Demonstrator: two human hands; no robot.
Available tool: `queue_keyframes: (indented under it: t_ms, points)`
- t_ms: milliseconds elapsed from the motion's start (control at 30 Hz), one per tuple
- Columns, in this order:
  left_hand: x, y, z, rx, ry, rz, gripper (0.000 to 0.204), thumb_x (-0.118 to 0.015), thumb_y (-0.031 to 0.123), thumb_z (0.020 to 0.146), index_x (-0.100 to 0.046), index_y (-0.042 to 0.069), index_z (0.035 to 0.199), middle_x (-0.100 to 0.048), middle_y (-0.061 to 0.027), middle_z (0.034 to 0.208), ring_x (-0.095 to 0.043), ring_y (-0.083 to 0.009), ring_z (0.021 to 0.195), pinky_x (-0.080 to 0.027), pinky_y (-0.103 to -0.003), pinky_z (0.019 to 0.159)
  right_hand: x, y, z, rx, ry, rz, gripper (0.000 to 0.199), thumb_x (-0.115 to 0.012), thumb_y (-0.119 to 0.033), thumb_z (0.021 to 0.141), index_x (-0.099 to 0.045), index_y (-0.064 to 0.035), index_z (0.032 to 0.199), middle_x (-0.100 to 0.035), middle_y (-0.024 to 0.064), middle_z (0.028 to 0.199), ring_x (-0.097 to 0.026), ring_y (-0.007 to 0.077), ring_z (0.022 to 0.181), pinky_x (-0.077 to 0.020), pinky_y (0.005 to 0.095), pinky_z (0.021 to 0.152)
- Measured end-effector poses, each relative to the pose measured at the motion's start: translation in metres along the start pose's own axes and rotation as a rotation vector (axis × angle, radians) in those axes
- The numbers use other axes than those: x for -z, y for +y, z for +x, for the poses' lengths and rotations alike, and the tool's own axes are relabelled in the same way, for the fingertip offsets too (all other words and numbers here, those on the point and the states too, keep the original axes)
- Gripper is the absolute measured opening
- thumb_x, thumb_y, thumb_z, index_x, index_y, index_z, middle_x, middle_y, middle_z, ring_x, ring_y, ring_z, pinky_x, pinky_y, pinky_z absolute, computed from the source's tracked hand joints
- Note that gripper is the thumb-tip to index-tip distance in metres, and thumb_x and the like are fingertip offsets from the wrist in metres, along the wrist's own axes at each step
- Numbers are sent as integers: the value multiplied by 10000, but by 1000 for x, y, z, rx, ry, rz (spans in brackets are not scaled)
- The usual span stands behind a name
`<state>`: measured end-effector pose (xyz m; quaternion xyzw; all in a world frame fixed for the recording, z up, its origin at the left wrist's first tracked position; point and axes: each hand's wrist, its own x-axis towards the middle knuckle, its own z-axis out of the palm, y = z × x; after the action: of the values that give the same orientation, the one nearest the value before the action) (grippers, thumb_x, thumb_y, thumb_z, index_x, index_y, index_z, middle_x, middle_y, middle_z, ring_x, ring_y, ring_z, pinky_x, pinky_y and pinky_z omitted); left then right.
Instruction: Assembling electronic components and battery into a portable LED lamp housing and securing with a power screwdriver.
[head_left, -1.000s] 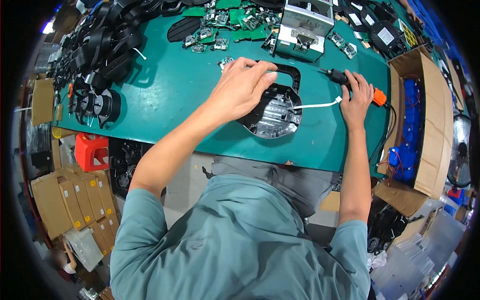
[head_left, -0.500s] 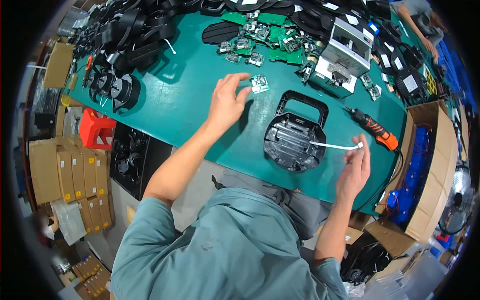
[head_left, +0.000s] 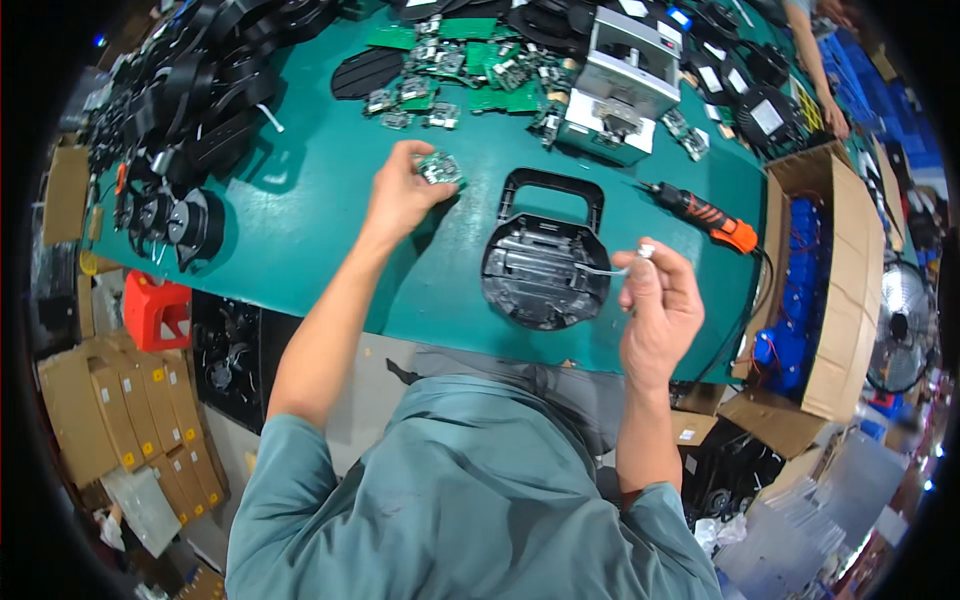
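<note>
My left hand [head_left: 397, 190] pinches a small green circuit board [head_left: 440, 169] by its left edge, just over the green table. To the right lies a black plastic housing [head_left: 545, 275] with a looped handle, its ribbed hollow side facing up. A white cable [head_left: 603, 271] runs out of the housing toward my right hand [head_left: 661, 310]. That hand is closed, thumb against fingers, gripping the cable close to its white connector [head_left: 646, 251].
Several circuit boards [head_left: 440, 60] are heaped at the back, beside a grey-white metal device [head_left: 622, 85]. An orange-black electric screwdriver [head_left: 705, 216] lies right of the housing. A carton [head_left: 850, 270] holds blue packs. Black parts [head_left: 190, 110] crowd the left. Another person's arm [head_left: 815, 70] reaches in far right.
My left hand has taken hold of the circuit board and raised it slightly. My right hand has closed on the cable's end. The whole view has shifted a little.
</note>
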<state>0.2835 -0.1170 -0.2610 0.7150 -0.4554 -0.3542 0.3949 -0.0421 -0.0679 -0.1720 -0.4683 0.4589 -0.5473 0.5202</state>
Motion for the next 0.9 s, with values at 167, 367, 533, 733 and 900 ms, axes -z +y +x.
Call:
queue_keyframes:
  t_ms: [167, 367, 533, 733, 900]
  points:
    - [24, 28, -58, 145, -16, -472, 735, -847, 77, 899, -501, 15, 1545, -683, -44, 1018, -628, -90, 807, -528, -261, 670, -7, -7, -5, 47, -37, -55, 188, -713, -109, 1064, -697, 13, 1206, -780, 99, 1041, -602, 55, 774, -483, 202, 693]
    - [34, 60, -115, 175, -126, -1014, 502, -696, 176, 1069, -528, 19, 1516, -719, -106, 1103, -744, -174, 884, -665, -316, 746, -9, -12, -7, 71, -132, -175, 114, -727, -76, 1041, -737, 5, 1121, -736, 25, 967, -593, 52, 772, -472, 220, 684]
    - [20, 91, -130, 167, -137, -1118, 429, -651, 193, 1095, -560, 23, 1478, -736, -128, 1113, -788, -225, 932, -693, -384, 796, -16, -18, -5, 140, -273, -344, 90, -747, -40, 992, -737, 6, 1069, -691, 31, 891, -516, 48, 646, -418, 252, 590]
    - [-20, 114, -134, 135, -80, -940, 301, -728, 160, 1048, -645, 4, 1292, -776, -122, 1125, -777, -194, 971, -671, -371, 824, -29, -19, -5, 230, -320, -470, 81, -753, -34, 971, -731, 15, 1031, -680, 50, 861, -435, 67, 548, -384, 272, 533]
    - [-38, 122, -139, 179, -141, -971, 300, -749, 129, 1033, -630, 5, 1278, -780, -101, 1089, -760, -152, 968, -659, -330, 832, -27, -14, -2, 218, -264, -431, 78, -751, -44, 980, -736, 12, 1032, -646, 31, 797, -419, 51, 546, -374, 265, 527]
